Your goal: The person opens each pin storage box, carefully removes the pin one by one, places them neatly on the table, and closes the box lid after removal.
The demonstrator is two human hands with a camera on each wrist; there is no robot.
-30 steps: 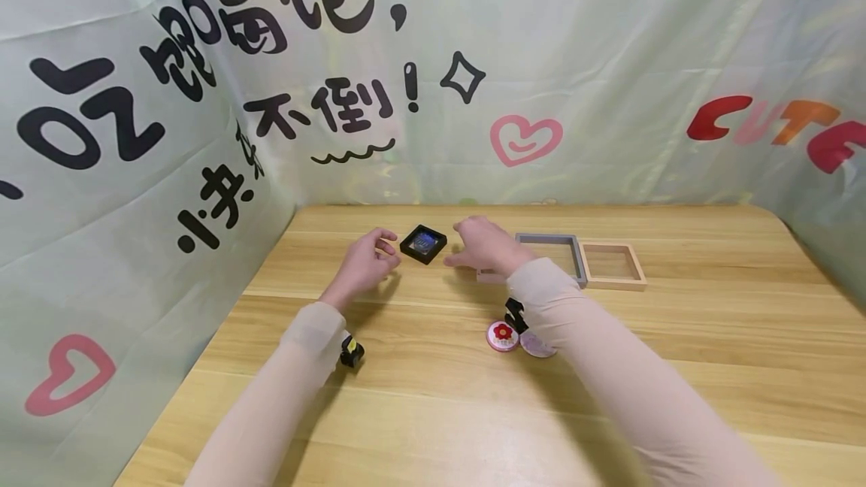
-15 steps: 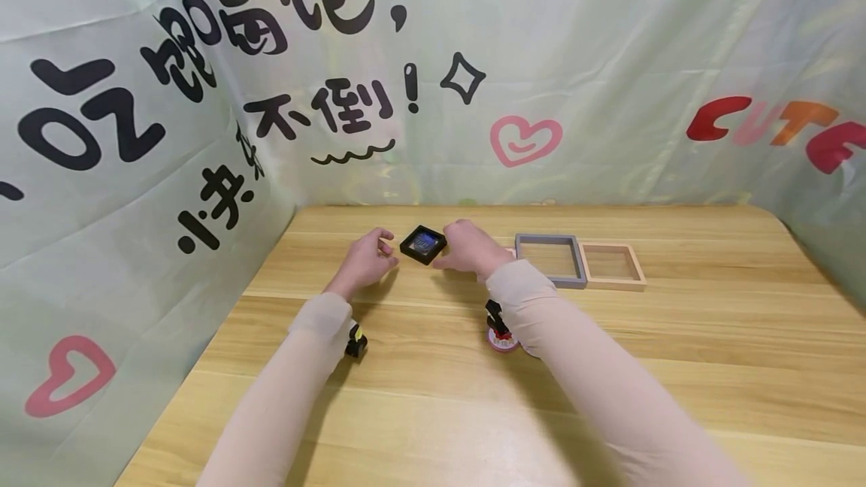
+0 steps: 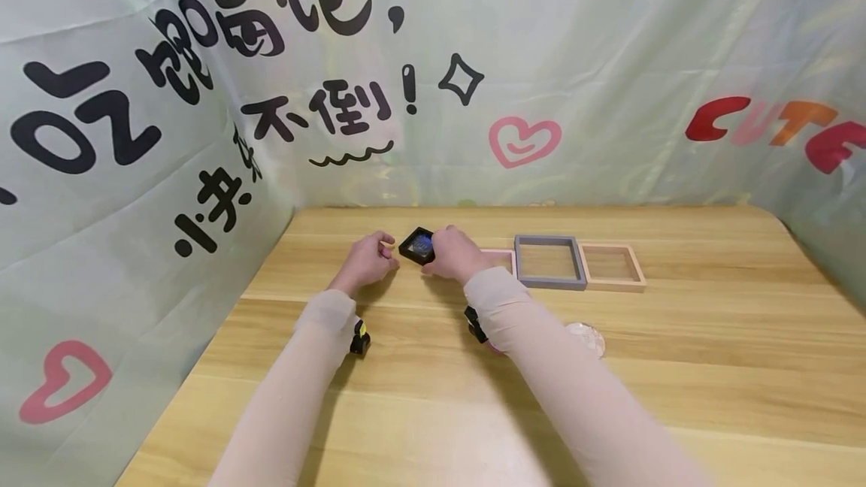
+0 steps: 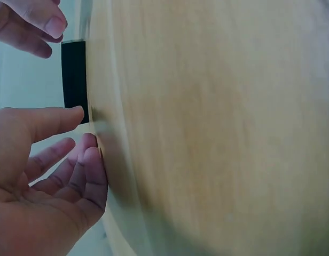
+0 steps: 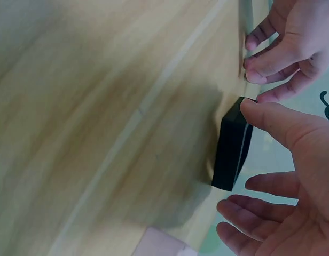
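A small black square display frame (image 3: 416, 248) with a dark blue picture inside lies on the table, turned cornerwise. My right hand (image 3: 455, 252) is at its right corner and covers part of it. In the right wrist view the thumb (image 5: 271, 120) reaches the frame's near corner, while the fingers stay spread beside its other end. My left hand (image 3: 367, 260) is just left of the frame, apart from it, fingers loosely bent and holding nothing. The left wrist view shows the frame's black side (image 4: 75, 80) beyond the left thumb.
Right of my hands stand a pink frame (image 3: 509, 253), a grey-blue frame (image 3: 551, 284) and a peach frame (image 3: 612, 285) in a row. A round pale badge (image 3: 587, 338) lies nearer, beside my right sleeve. Printed cloth (image 3: 595, 58) walls the table behind.
My right hand has moved left to the black frame's right corner. The pink frame and the pale badge have come into sight. My left hand and the black frame have hardly moved.
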